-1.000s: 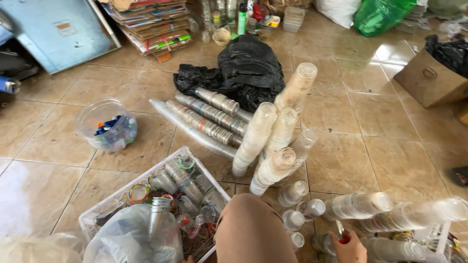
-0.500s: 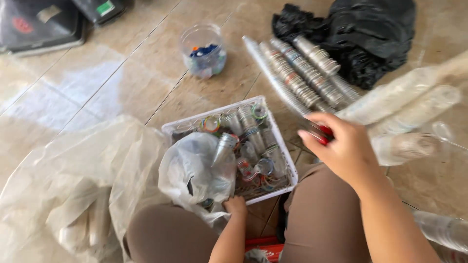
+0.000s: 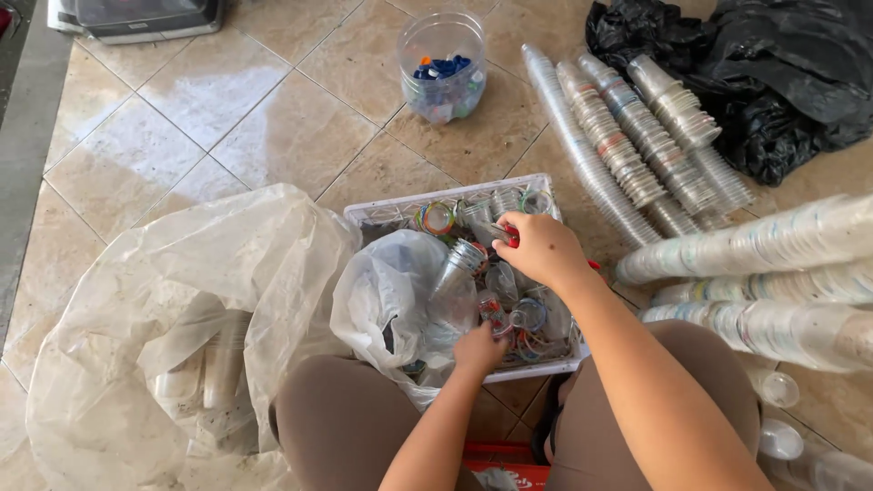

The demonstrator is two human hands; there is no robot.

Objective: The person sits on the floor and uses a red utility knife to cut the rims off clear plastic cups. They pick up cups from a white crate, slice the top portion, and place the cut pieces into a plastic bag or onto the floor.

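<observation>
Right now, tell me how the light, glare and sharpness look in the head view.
Head view: soft daylight, with a pale sheen on the floor tiles at upper left. The white crate and both hands, left hand and right hand, are sharp. The clear cup stacks at right catch highlights. The black bags are too dark for detail.

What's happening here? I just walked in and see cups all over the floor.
A seated person is picking through a white crate of clear plastic cups. The right hand grips a cup near the crate's far side; the left hand is down among the cups beside a small clear bag. Stacked cups lie on the tiles, and a big clear sack sits alongside.
</observation>
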